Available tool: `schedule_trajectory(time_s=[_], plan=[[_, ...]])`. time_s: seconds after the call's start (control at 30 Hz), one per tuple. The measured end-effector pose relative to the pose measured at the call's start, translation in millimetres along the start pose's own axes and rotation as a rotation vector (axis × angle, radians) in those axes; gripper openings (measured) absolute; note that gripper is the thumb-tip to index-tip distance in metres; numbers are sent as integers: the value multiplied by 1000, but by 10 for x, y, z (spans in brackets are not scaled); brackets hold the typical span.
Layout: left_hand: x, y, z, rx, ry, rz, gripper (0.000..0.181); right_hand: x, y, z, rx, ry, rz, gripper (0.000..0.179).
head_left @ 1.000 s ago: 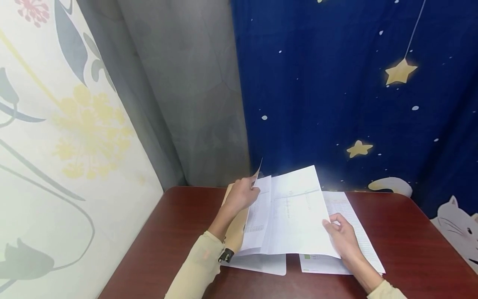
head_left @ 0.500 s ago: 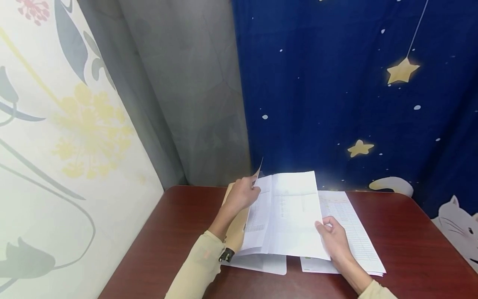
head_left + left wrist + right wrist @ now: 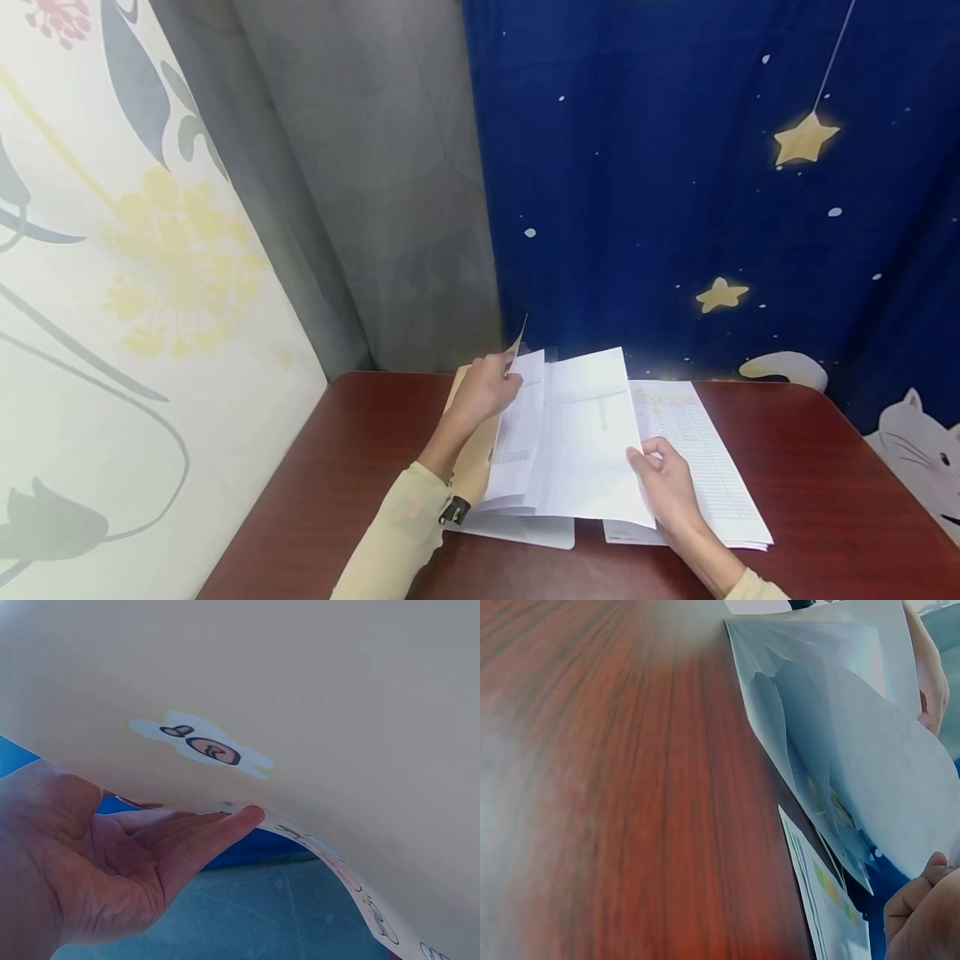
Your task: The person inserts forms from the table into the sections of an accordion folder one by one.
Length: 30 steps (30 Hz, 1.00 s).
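Sheet (image 3: 588, 458) above the open folder (image 3: 471, 467) has shifted leftward, pinched by the right hand (image 3: 666, 483), seemingly nearing the fold.
Left hand (image 3: 486, 388) holds the folder's cover raised, partly blocking the inside; papers (image 3: 726, 479) lie rightward on the surface (image 3: 382, 433), partly hidden; starry curtain (image 3: 660, 167) hangs beyond.

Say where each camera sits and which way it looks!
Head: on the head, facing forward and down at a white paper sheet and reddish wooden table; left hand, right hand show.
Left wrist: worn there, facing a beige cartoon-printed cover; left hand shows.
Right wrist: worn there, facing the table; both hands show.
Head and right wrist share the table.
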State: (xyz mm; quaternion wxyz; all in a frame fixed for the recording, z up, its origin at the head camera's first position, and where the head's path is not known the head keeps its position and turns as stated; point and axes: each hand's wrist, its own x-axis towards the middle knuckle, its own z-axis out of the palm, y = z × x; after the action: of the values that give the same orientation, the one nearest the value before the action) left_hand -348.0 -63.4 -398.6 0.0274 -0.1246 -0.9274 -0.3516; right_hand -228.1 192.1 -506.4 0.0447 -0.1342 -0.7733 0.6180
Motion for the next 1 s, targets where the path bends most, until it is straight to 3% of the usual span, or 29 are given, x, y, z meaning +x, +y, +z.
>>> schedule_trajectory(time_s=[0.77, 1.0], plan=[[-1, -2, -11, 5, -2, 2, 55, -13, -65, 405, 89, -48, -3, 25], [-6, 0, -15, 8, 5, 3, 55, -12, -51, 531, 87, -100, -2, 25]])
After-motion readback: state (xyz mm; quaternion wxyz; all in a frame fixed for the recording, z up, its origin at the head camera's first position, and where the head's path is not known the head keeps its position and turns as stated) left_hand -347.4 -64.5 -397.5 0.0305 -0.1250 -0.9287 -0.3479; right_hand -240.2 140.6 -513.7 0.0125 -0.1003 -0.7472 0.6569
